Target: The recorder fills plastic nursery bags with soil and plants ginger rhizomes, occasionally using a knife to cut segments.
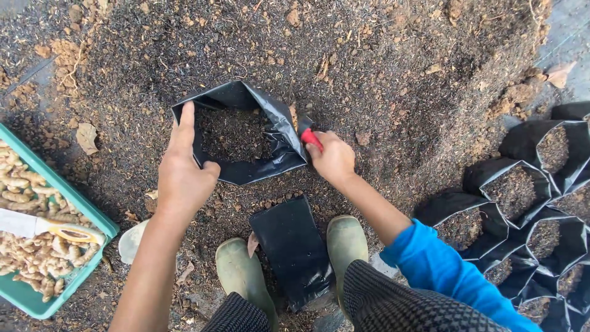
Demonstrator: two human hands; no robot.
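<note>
My left hand point(182, 172) grips the near-left rim of a black plastic grow bag point(279, 132), holding it open; index finger points up along the rim. Dark soil mix lies inside the bag point(233, 134). My right hand point(332, 157) is closed around a red-handled tool point(311, 139) at the bag's right edge; the tool's working end is hidden by the bag and soil. A flat stack of empty black bags point(292, 246) lies between my two green rubber boots point(243, 273).
A big heap of dark soil mix point(381, 67) fills the ground ahead. Several filled black bags point(522, 190) stand at the right. A green crate point(92, 212) of pale ginger-like roots sits at the left, with a knife with a yellow handle point(67, 232) on top.
</note>
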